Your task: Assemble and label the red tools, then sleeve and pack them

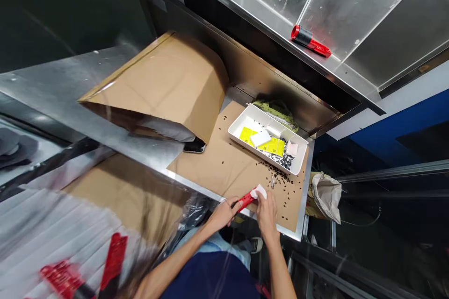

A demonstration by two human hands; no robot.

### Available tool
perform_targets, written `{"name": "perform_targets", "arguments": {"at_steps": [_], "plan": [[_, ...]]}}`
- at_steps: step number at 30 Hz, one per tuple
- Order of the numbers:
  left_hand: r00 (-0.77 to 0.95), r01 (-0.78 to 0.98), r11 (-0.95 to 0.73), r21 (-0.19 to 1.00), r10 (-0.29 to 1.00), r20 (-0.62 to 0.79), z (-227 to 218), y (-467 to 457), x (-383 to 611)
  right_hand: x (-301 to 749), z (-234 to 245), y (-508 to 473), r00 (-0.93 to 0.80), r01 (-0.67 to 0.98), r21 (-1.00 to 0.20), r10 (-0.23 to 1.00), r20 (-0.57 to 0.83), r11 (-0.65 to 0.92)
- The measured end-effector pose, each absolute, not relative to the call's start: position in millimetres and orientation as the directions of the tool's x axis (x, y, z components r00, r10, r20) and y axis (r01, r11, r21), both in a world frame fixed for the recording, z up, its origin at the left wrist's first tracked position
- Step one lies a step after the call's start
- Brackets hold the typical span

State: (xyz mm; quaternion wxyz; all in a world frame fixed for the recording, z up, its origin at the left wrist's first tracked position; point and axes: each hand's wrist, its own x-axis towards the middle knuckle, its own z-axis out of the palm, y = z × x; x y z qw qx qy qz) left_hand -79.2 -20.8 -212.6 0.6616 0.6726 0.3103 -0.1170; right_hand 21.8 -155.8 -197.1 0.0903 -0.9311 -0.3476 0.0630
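While the left hand [220, 215] closes narrowly around a red handle [245, 201], the right hand [266, 212] pinches a white pad [258, 191] against the handle's far end, low in the middle of the frame. The handle is tilted just above the front edge of a sheet of brown cardboard [224, 168], though whether it touches the sheet is hard to tell. Bracing it between both hands, close to the body, looks like the steady way to work: a firm left grip and light pressure from the right should keep the pad from slipping (the fingers hide much of the handle, so its exact shape is unclear). Just beyond the hands, small black bits [277, 175] lie scattered, with a small metal screw [272, 181] upright among them. Right of centre, a white tray [245, 117] holds yellow sheets [275, 147]. Toward the upper left, a big brown paper bag [157, 84] lies on a steel counter [70, 88], a phone [194, 146] poking out beneath it. A red-and-black tool [308, 40] sits on the ledge at upper right.
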Motion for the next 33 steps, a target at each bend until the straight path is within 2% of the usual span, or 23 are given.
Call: {"name": "perform_targets", "arguments": {"at_steps": [7, 10, 15, 20, 29, 33], "plan": [[0.794, 0.56, 0.008, 0.828, 0.281, -0.539, -208, -21, -79, 20, -194, -149, 0.752, 0.626, -0.201, 0.651, -0.099, -0.754], [0.796, 0.558, 0.009, 0.83, 0.275, -0.539, -206, -21, -79, 22, -196, -149, 0.788, 0.587, -0.193, 0.609, -0.086, -0.787], [0.799, 0.552, 0.025, 0.833, 0.27, -0.538, -207, -19, -78, 23, -202, -151, 0.784, 0.592, -0.22, 0.617, -0.064, -0.775], [0.797, 0.547, 0.085, 0.833, 0.253, -0.549, -214, -19, -77, 31, -213, -161, 0.843, 0.52, -0.237, 0.538, -0.013, -0.82], [0.781, 0.569, 0.231, 0.79, 0.149, -0.606, -234, -15, -72, 19, -231, -163, 0.889, 0.447, -0.27, 0.457, 0.027, -0.853], [0.767, 0.582, 0.308, 0.753, 0.1, -0.634, -239, -10, -69, 7, -230, -158, 0.884, 0.453, -0.301, 0.465, 0.035, -0.839]]}}
